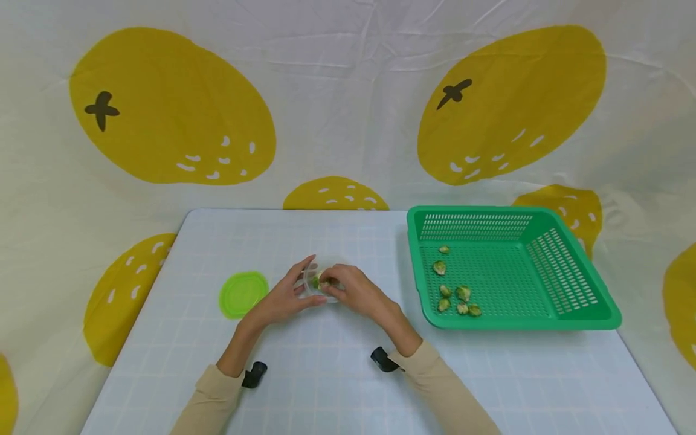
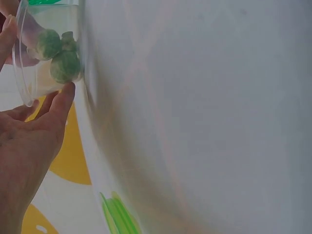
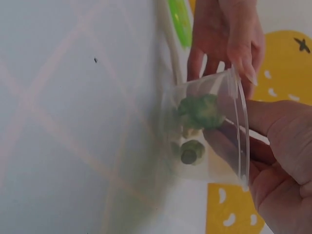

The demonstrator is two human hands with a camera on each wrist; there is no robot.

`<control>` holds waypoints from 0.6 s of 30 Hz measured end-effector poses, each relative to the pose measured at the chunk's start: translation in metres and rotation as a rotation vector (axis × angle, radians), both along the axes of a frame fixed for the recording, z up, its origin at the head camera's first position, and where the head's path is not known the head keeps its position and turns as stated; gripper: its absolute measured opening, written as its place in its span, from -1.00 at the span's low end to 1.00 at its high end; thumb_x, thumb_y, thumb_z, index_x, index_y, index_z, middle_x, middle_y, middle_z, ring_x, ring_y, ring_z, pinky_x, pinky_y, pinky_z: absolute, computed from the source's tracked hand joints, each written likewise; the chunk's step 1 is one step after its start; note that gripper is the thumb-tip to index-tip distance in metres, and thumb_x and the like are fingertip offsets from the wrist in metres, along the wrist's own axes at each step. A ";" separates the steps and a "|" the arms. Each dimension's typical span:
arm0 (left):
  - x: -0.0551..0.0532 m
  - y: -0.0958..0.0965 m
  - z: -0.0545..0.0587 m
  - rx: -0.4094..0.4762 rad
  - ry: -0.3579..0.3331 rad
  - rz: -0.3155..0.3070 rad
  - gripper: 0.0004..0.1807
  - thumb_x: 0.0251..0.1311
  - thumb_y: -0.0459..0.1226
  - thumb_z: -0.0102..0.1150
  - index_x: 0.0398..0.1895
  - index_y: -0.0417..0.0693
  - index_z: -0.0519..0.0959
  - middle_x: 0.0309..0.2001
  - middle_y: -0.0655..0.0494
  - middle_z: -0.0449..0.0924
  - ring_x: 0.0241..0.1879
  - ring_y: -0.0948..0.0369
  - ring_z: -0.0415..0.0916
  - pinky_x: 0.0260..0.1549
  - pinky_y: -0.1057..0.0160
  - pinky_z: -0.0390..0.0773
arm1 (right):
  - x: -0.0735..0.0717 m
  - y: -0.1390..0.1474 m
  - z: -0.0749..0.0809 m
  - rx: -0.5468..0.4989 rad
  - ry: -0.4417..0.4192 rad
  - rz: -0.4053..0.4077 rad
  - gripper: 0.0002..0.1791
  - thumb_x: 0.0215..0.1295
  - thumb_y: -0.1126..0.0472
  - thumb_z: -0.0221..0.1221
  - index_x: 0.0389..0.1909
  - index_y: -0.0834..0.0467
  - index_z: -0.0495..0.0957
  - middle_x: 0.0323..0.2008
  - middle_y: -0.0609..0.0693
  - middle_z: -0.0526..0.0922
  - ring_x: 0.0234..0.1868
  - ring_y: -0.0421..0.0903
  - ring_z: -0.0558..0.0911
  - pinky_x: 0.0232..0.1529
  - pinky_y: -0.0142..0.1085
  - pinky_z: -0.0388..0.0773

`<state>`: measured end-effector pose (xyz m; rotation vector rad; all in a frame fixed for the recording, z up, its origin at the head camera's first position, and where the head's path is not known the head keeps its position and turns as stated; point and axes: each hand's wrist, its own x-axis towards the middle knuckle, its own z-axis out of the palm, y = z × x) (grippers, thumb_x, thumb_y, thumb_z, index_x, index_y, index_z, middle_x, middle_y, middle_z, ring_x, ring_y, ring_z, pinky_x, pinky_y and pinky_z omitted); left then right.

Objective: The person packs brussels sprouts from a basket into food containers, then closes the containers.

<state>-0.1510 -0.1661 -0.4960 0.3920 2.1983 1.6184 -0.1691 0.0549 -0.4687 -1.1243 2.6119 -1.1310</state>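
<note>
We're curling our left hand (image 1: 283, 300) loosely round the clear cup (image 3: 214, 163) and, seemingly, pinching a sprout (image 3: 207, 111) inside with our right hand (image 1: 359, 291), risking tipping if knuckles snag the rim.

No text, label, brand, number or sign can be read in any of the three views.
</note>
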 end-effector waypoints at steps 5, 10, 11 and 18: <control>-0.001 0.000 -0.001 -0.005 0.005 -0.004 0.12 0.24 -0.12 0.47 0.69 0.14 -0.11 0.63 -0.08 -0.16 0.55 -0.09 0.03 0.41 0.02 0.32 | -0.003 0.000 0.001 0.018 -0.034 0.006 -0.81 0.36 0.36 0.33 -0.06 0.33 0.67 -0.13 0.11 0.73 -0.13 -0.01 0.68 -0.03 -0.20 0.67; -0.001 0.000 -0.002 -0.016 0.014 -0.001 0.13 0.23 -0.11 0.48 0.69 0.14 -0.10 0.63 -0.07 -0.14 0.55 -0.10 0.02 0.43 -0.01 0.29 | -0.006 0.000 0.004 0.037 -0.070 0.028 -0.82 0.36 0.35 0.33 -0.07 0.33 0.68 -0.15 0.10 0.73 -0.16 -0.04 0.68 -0.04 -0.21 0.68; -0.001 0.000 -0.002 -0.020 0.015 0.001 0.13 0.23 -0.11 0.48 0.69 0.14 -0.10 0.63 -0.07 -0.13 0.55 -0.10 0.02 0.43 -0.01 0.29 | -0.006 0.000 0.004 0.040 -0.078 0.034 -0.82 0.37 0.35 0.33 -0.07 0.33 0.68 -0.15 0.09 0.73 -0.16 -0.05 0.68 -0.04 -0.22 0.68; 0.000 0.000 0.000 -0.012 0.018 -0.002 0.13 0.23 -0.10 0.48 0.69 0.13 -0.10 0.62 -0.07 -0.09 0.55 -0.10 0.00 0.44 -0.04 0.27 | -0.007 0.000 0.008 0.045 -0.095 0.064 -0.84 0.35 0.35 0.34 -0.11 0.34 0.71 -0.19 0.10 0.74 -0.18 -0.04 0.67 -0.05 -0.17 0.69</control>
